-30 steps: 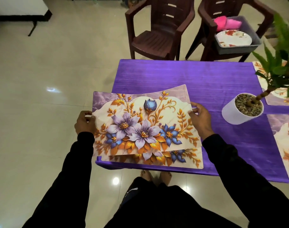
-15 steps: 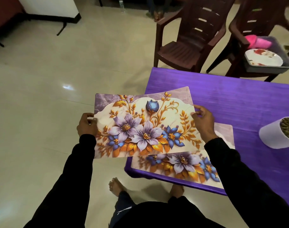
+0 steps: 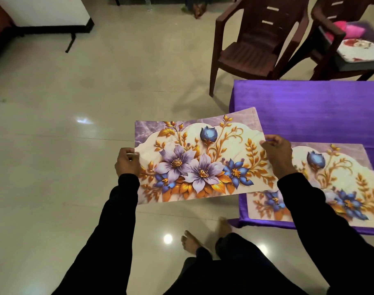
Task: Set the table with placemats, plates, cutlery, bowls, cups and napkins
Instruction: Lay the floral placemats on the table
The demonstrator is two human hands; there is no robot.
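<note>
Carried further left since a moment ago: held placemat (image 3: 199,160), now mostly over the floor (image 3: 75,145), off the desk's left edge. Gripped at its left edge by left hand (image 3: 127,161), fingers curled over the rim; pinched at its right edge by right hand (image 3: 276,155). Lying flat at the near left corner of the purple desk (image 3: 320,111): second placemat (image 3: 339,184). Beyond the far edge: brown chair (image 3: 252,45).

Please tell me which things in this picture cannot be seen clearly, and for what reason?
Head view only:
- Placemat on the table: the right sleeve covers its middle.
- Table: cut off by the right edge, so any other settings are unseen.
- Grey bin on the far chair: blurred and cropped; only a plate and something pink show.
- Held placemat: its underside is hidden.
</note>
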